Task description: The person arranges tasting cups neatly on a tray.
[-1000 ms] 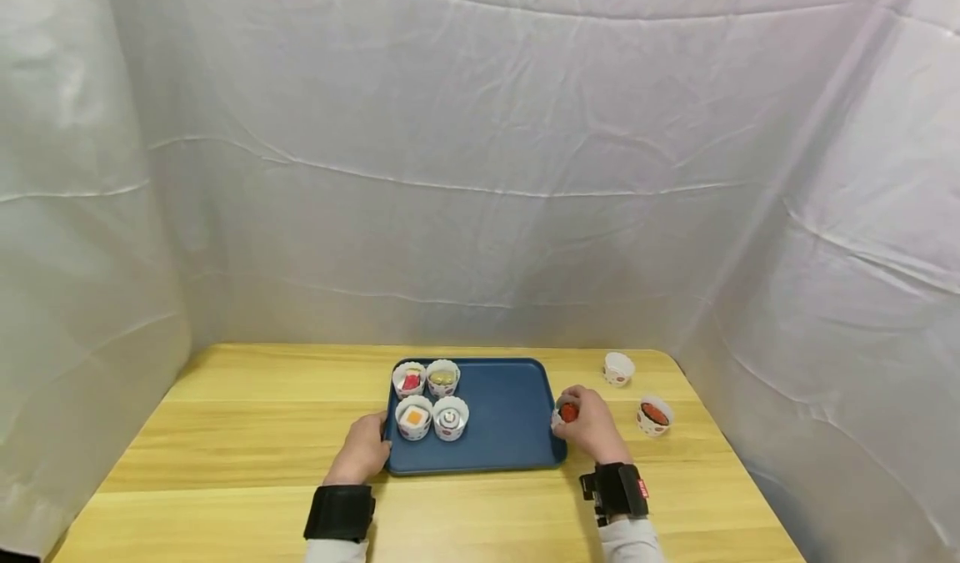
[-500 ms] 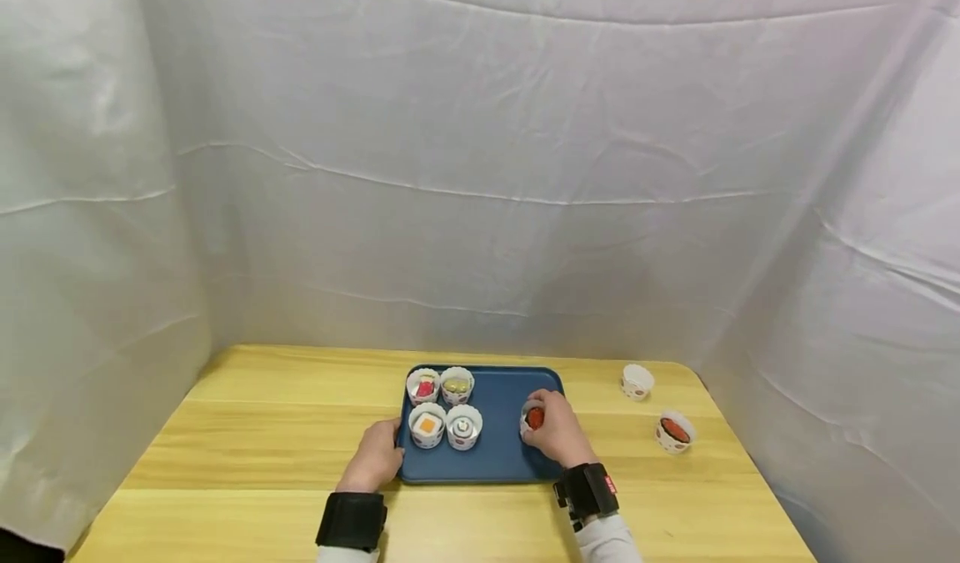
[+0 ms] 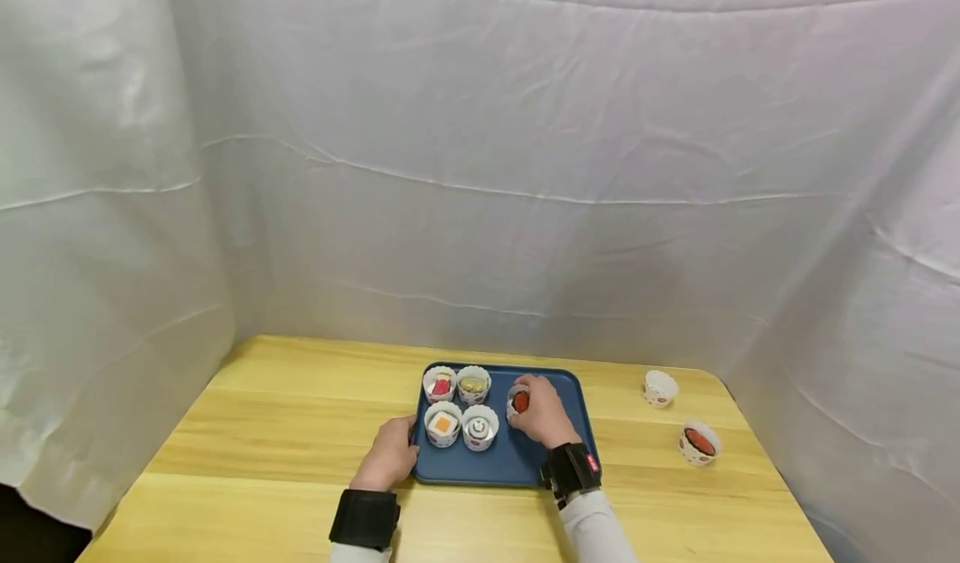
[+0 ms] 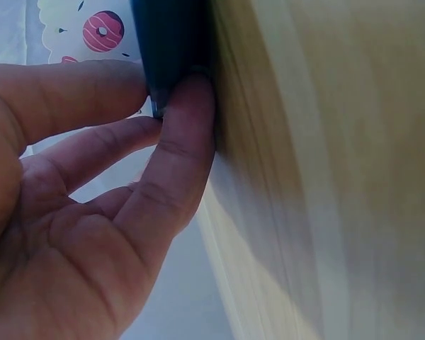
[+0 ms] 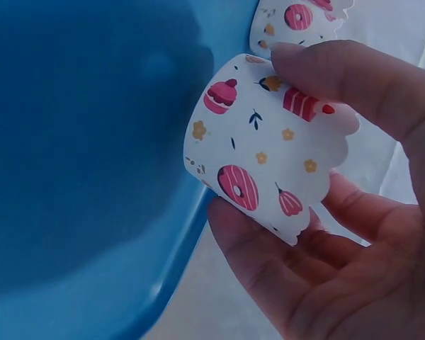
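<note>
In the head view a dark blue tray (image 3: 491,468) lies on the wooden table. My left hand (image 3: 390,453) pinches its left edge; the left wrist view shows thumb and fingers (image 4: 180,134) on either side of the rim. My right hand (image 3: 546,414) grips a white paper baking cup (image 5: 258,145) printed with donuts and cakes, over the tray's right half. Inside that cup shows a red-orange piece (image 3: 521,401). Several similar cups stand grouped at the tray's left: one with a red piece (image 3: 440,384), one yellowish-green (image 3: 473,385), one white-and-orange (image 3: 443,424), one white-and-dark (image 3: 479,429).
Right of the tray, on the table (image 3: 285,429), stand two more paper cups: a white one (image 3: 660,389) farther back and a nearer one (image 3: 699,444) with a red-orange, dark-edged piece. Pale fabric (image 3: 510,154) encloses the table at the back and sides.
My right hand has carried its cup leftward from the tray's right edge to over the tray. The left hand keeps its hold on the tray edge. The head view has shifted slightly.
</note>
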{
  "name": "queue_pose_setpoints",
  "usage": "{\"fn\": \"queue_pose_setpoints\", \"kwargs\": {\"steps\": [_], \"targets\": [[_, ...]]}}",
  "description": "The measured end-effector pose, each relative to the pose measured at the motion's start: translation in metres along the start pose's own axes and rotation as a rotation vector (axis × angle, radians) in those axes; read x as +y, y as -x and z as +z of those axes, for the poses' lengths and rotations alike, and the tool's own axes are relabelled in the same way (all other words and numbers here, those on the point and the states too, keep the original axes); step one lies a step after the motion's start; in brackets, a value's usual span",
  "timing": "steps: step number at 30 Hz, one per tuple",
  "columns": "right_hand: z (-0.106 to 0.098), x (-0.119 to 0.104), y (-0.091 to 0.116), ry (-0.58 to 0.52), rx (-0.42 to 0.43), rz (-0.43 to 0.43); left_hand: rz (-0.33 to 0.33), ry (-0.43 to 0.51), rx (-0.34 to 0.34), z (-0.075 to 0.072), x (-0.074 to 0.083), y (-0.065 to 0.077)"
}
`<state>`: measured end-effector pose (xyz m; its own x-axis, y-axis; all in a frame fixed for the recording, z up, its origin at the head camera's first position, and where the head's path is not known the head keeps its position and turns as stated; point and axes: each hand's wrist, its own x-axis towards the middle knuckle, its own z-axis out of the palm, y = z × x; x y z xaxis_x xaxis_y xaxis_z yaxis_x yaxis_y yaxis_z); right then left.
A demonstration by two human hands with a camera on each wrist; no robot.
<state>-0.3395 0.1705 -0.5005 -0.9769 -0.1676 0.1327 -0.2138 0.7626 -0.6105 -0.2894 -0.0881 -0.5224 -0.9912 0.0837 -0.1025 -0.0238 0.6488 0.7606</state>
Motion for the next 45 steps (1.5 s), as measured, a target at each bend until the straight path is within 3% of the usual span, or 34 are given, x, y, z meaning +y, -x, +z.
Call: {"fn": "queue_pose_setpoints", "kwargs": {"steps": [10, 20, 28, 36, 45], "targets": [[0.009, -0.009, -0.029, -0.015, -0.022, 0.040, 0.002, 0.007, -0.001, 0.000, 0.000, -0.002], [0.019, -0.002, -0.037, -0.027, -0.028, 0.069, 0.038, 0.015, -0.005, 0.005, 0.000, 0.000], [0.027, 0.000, -0.041, -0.014, -0.041, 0.083, 0.016, 0.013, 0.010, 0.005, 0.000, 0.000], [0.018, -0.001, -0.039, 0.009, -0.031, 0.095, 0.023, 0.008, 0.014, 0.001, 0.002, -0.001], [-0.009, 0.016, -0.025, 0.026, -0.061, 0.089, 0.002, 0.023, 0.022, -0.001, 0.003, -0.001]]}}
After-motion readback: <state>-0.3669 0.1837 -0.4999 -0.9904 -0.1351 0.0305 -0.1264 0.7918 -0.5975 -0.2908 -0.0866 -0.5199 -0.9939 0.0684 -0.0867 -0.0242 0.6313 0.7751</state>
